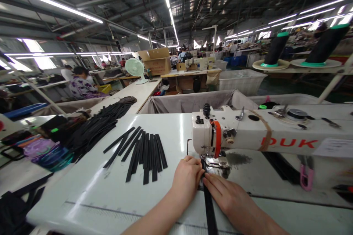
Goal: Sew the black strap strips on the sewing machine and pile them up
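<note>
A long black fabric strip (210, 209) runs from the front edge of the sewing machine table up to the needle area of a white sewing machine (242, 130). My left hand (186, 177), fingers curled together, grips the strip's left side just in front of the presser foot (213, 162). From the right, my right hand (228, 194) holds the same strip a little nearer to me, its fingertips close to the left ones and its thumb hidden. Left of the machine, several short black strips (147, 150) lie fanned out on the tabletop.
A heap of black strips (102, 121) lies on the far left table. Pink-handled thread snips (306, 176) rest under the machine arm. Thread cones (275, 49) stand at right. A fabric-lined bin (190, 102) sits behind the table. A person (82, 84) sits at the left.
</note>
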Demonstrator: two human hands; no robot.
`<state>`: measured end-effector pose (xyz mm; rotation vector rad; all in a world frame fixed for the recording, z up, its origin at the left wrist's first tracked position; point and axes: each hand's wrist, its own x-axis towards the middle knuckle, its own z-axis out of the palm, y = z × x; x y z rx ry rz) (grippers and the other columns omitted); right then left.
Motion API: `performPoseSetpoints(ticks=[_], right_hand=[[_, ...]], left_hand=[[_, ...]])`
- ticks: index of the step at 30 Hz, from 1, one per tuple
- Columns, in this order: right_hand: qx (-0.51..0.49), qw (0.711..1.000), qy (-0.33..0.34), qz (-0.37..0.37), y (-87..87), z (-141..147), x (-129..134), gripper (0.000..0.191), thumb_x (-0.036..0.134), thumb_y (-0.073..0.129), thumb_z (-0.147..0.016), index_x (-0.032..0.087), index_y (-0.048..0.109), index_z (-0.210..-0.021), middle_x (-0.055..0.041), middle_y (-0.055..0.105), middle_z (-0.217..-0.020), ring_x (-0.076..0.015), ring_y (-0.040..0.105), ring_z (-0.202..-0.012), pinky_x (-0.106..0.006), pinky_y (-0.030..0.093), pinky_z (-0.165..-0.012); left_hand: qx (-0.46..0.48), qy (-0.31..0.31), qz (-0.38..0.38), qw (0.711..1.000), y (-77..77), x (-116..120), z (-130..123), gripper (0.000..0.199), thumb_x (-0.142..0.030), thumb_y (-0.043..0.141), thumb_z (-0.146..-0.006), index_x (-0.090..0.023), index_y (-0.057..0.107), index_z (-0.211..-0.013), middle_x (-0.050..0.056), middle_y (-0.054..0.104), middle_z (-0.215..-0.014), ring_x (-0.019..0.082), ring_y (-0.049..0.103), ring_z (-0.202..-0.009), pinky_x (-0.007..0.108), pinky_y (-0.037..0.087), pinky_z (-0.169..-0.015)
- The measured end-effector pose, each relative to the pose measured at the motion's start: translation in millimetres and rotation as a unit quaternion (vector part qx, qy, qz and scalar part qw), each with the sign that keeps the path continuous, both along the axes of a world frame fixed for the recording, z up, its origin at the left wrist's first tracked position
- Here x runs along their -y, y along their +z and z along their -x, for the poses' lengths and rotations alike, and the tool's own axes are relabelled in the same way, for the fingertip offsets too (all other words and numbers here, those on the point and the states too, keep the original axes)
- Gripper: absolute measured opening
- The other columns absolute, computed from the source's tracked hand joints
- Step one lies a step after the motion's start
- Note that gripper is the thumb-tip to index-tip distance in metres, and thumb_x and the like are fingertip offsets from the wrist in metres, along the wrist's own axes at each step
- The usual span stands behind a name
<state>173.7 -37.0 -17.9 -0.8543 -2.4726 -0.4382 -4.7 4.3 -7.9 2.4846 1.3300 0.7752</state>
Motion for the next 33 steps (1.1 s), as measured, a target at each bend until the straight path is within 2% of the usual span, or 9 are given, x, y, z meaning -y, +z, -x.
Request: performPoseSetpoints(ticks=[5,10,16,20,25,33], right_hand=[[-0.004,1.000,0.008,-0.011,0.7,-0.1,-0.3,0.045,-0.003,0.033,-0.082,0.010,0.061,-0.115,-0.0099,0.069,-0.110,-0.0189,0.064,-0.101,-0.028,0.053,-0.084],[0.001,1.000,-0.002,0.015,2.8,1.9,-1.8,0.042,-0.002,0.035,-0.083,0.011,0.061,-0.113,-0.0104,0.069,-0.108,-0.0193,0.064,-0.100,-0.029,0.053,-0.083],[-0.024,0.999,0.008,0.037,4.9,0.8,-1.9,0.034,0.001,0.039,-0.087,0.011,0.060,-0.112,-0.0095,0.069,-0.105,-0.0203,0.065,-0.097,-0.031,0.053,-0.082],[-0.025,0.996,0.003,0.082,5.6,1.0,-3.3,0.030,0.003,0.046,-0.086,0.013,0.060,-0.111,-0.0088,0.068,-0.102,-0.0209,0.064,-0.093,-0.032,0.054,-0.079],[-0.033,0.992,-0.013,0.122,8.5,-0.8,-8.8,0.035,0.001,0.048,-0.084,0.013,0.059,-0.116,-0.0090,0.066,-0.102,-0.0216,0.061,-0.094,-0.035,0.052,-0.084],[-0.095,0.959,0.067,0.257,25.6,-14.1,-4.4,0.027,0.007,0.049,-0.081,0.021,0.065,-0.097,-0.0048,0.063,-0.094,-0.0198,0.056,-0.092,-0.036,0.047,-0.086]], left_hand=[[-0.028,0.000,-0.007,1.000,-3.9,-3.0,-1.2,0.024,-0.015,0.050,-0.091,-0.019,0.066,-0.074,0.004,0.068,-0.088,0.021,0.057,-0.084,0.036,0.047,-0.078],[-0.037,0.010,-0.005,0.999,2.6,-1.9,-0.6,0.025,-0.018,0.049,-0.092,-0.020,0.067,-0.075,0.005,0.069,-0.090,0.022,0.058,-0.086,0.038,0.047,-0.076],[-0.027,0.012,0.010,1.000,3.9,2.0,-2.3,0.022,-0.013,0.052,-0.089,-0.018,0.068,-0.076,0.005,0.069,-0.094,0.023,0.058,-0.091,0.039,0.048,-0.082],[-0.012,0.019,0.016,1.000,3.5,3.1,-4.6,0.023,-0.014,0.051,-0.089,-0.018,0.068,-0.075,0.006,0.069,-0.094,0.023,0.058,-0.091,0.039,0.048,-0.083],[0.007,0.025,0.039,0.999,10.2,2.6,-6.0,0.024,-0.008,0.050,-0.087,-0.017,0.067,-0.072,0.006,0.068,-0.095,0.022,0.057,-0.092,0.038,0.048,-0.087],[0.027,0.019,0.055,0.998,10.9,4.0,-1.7,0.018,-0.012,0.056,-0.087,-0.018,0.070,-0.077,0.005,0.069,-0.099,0.023,0.058,-0.096,0.038,0.048,-0.088]])
